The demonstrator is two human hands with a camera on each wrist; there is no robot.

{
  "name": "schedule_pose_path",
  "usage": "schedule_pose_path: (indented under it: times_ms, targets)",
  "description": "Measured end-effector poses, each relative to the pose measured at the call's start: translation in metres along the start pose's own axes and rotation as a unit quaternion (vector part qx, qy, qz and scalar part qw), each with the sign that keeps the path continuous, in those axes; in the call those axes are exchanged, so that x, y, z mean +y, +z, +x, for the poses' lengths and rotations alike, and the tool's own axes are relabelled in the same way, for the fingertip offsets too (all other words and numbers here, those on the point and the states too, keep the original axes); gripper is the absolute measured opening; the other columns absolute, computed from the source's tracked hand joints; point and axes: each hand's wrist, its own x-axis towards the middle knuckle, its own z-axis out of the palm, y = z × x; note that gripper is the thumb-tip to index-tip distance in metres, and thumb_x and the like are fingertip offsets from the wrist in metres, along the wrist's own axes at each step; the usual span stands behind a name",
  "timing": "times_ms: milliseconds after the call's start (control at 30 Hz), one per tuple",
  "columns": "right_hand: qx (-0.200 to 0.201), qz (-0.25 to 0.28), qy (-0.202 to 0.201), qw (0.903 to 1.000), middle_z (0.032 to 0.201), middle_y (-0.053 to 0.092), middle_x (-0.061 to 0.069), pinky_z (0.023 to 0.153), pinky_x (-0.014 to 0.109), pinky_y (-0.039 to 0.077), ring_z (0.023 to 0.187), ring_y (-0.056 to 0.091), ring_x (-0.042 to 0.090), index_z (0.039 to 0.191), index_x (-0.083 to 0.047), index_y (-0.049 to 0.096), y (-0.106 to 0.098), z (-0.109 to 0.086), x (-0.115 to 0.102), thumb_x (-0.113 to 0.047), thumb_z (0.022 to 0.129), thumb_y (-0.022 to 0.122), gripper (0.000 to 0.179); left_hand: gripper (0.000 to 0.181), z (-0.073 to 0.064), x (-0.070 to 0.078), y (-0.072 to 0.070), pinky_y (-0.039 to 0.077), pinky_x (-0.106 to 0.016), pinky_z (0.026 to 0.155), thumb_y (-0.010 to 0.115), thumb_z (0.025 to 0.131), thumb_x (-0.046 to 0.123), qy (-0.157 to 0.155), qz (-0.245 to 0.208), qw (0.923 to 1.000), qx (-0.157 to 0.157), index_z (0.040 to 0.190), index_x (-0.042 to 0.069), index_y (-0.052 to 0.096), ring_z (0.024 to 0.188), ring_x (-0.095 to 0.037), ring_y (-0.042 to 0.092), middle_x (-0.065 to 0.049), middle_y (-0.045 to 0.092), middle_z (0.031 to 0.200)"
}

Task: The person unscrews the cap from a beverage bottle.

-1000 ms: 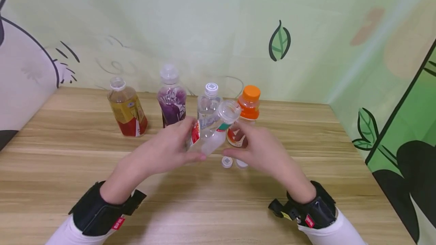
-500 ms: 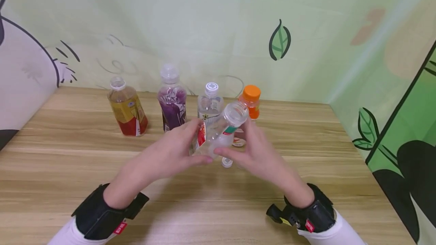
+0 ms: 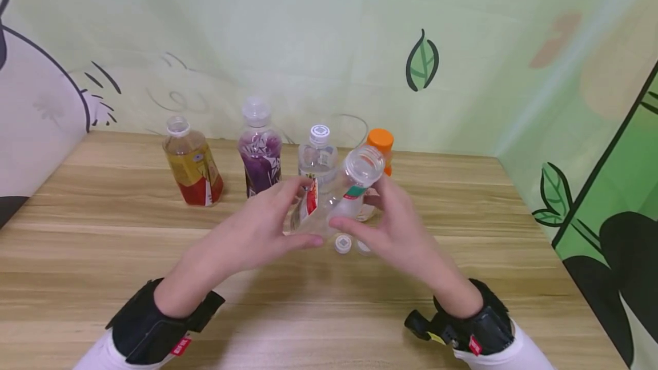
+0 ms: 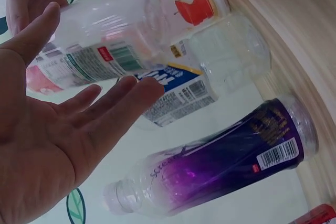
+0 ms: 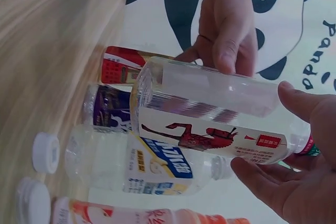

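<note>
A clear, uncapped plastic bottle (image 3: 329,201) is held tilted above the table, its mouth up and to the right. My right hand (image 3: 396,227) grips it near the neck, thumb on the near side. My left hand (image 3: 262,216) is beside its lower end, fingers spread; the left wrist view shows a bare palm. Whether a left fingertip touches the bottle is hard to tell. On the table, just below the bottle, lie a white cap (image 3: 342,243) and a second white cap (image 3: 362,246), partly behind my right thumb.
Along the back stand an uncapped bottle (image 3: 197,173) with a yellow and red label, a purple bottle (image 3: 259,156), a clear bottle (image 3: 319,156) with a white cap and an orange-capped bottle (image 3: 380,141). A printed cloth backdrop (image 3: 308,44) rises behind the wooden table (image 3: 319,324).
The held bottle has shifted right and stands a little more upright. My right hand has closed in on it and grips it now, while the left hand's hold has loosened.
</note>
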Motion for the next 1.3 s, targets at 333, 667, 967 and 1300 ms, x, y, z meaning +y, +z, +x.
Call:
schedule_pose_path:
  times_ms: [333,667,967,1300]
  targets:
    - [0.018,-0.037,0.04,0.9984,0.126,0.065,0.002,0.087,0.039,0.059,0.115,0.061,0.019,0.136,-0.007,0.056,-0.022,-0.002,-0.012,-0.008,0.083,0.088,0.062,0.077,0.0,0.003,-0.014,0.055,-0.045,0.091,0.085,0.081,0.052,-0.051,0.003,0.9943,0.094,0.135,0.008,0.054,0.108,-0.024,0.063,-0.007,0.063,0.127]
    - [0.005,-0.087,0.098,0.9914,0.127,0.066,-0.002,0.081,0.04,0.059,0.112,0.062,0.019,0.138,-0.013,0.058,-0.04,-0.003,-0.014,-0.021,0.085,0.087,0.061,0.049,0.002,-0.006,-0.017,0.05,-0.037,0.068,0.08,0.092,0.024,-0.03,0.029,0.9571,0.287,0.124,-0.003,0.054,0.085,-0.027,0.058,-0.015,0.059,0.103]
    - [-0.004,-0.098,0.147,0.9843,0.134,0.063,0.008,0.079,0.043,0.061,0.119,0.059,0.029,0.144,-0.009,0.053,-0.056,-0.005,-0.017,-0.019,0.088,0.084,0.064,0.075,0.008,-0.023,-0.018,0.042,-0.05,0.092,0.083,0.087,0.019,-0.044,0.051,0.9369,0.343,0.142,-0.01,0.04,0.111,-0.04,0.05,-0.028,0.05,0.124]
    - [-0.012,-0.156,0.192,0.9688,0.135,0.06,0.016,0.084,0.053,0.059,0.124,0.055,0.038,0.146,-0.004,0.048,-0.08,-0.004,-0.014,-0.021,0.091,0.08,0.066,0.095,0.01,-0.037,-0.017,0.035,-0.06,0.111,0.08,0.091,0.032,-0.111,0.031,0.9533,0.279,0.155,-0.01,0.024,0.133,-0.047,0.041,-0.034,0.037,0.145]
